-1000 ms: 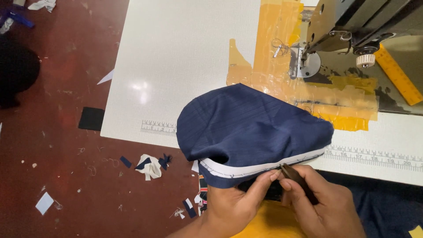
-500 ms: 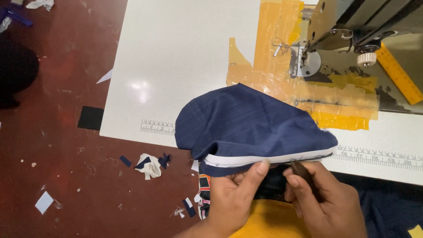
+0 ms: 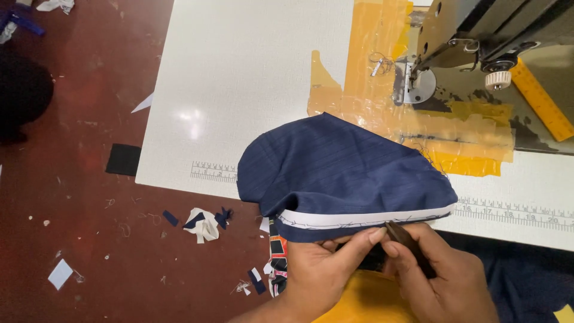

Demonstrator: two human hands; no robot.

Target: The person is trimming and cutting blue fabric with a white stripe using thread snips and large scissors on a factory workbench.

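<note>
Below, two hands work one navy fabric piece (image 3: 347, 173) at the counter (image 3: 251, 90) edge.
Left hand (image 3: 326, 269) fingers pinch its white-lined hem; right hand (image 3: 442, 281) fingers clamp one dark slim tool (image 3: 406, 244).

Sewing machine (image 3: 478, 36) top right on white table (image 3: 251, 72) w/ yellow tape patches (image 3: 382, 60); fabric scraps (image 3: 203, 222) & black square (image 3: 123, 159) on red floor (image 3: 72, 209).
</note>
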